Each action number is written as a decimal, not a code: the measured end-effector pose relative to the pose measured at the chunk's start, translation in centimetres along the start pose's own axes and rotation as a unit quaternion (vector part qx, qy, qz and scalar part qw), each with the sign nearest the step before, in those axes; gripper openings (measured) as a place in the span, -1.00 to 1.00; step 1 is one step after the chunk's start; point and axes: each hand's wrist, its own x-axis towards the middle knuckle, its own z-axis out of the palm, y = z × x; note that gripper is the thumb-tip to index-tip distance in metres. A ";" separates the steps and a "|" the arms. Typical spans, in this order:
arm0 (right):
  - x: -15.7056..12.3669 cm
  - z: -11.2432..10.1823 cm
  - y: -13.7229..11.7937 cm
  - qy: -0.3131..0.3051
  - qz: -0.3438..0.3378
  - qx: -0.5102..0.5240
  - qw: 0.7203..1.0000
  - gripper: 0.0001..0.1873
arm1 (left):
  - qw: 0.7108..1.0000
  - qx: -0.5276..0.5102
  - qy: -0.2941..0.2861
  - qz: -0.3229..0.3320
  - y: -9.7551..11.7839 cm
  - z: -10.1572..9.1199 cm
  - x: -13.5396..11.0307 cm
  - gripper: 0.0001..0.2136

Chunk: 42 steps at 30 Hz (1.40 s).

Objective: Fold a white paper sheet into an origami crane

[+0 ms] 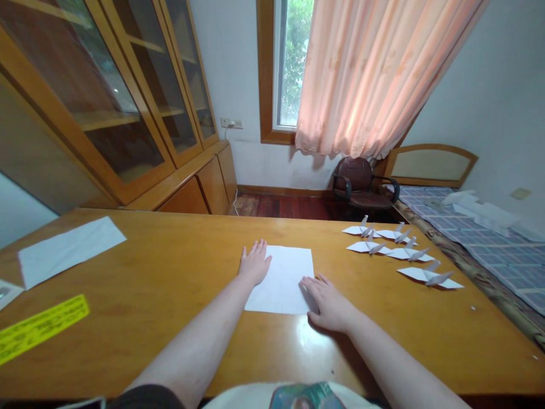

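A plain white sheet of paper (283, 281) lies flat on the wooden table (170, 329) in front of me. My left hand (254, 264) rests flat across its left edge, fingers extended and pointing away from me. At the opposite edge, my right hand (326, 301) touches the paper with its fingertips, fingers apart and palm down. Neither hand grips anything. To the right stand several folded white paper cranes (430, 276), grouped near the table's far right side.
Another white paper (72, 250) lies at the far left, above a yellow strip with dark print (45, 326). Beyond the table are a glass-door cabinet (128, 85), a brown armchair (360, 182) and a bed (477, 221) along the right.
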 end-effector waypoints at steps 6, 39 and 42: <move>0.2 0.1 0.4 0.033 -0.025 -0.007 0.999 -0.22 | 1.000 -0.010 0.012 0.004 -0.2 0.0 -0.1 -0.44; 0.8 1.8 2.7 0.104 0.012 0.061 0.993 -0.60 | 0.703 -0.695 -0.127 -0.075 -1.0 -4.9 -11.0 -0.14; 1.0 1.8 2.8 0.109 0.023 0.075 0.991 -0.60 | 0.874 -0.485 -0.026 0.020 -1.8 -4.3 -10.2 -0.27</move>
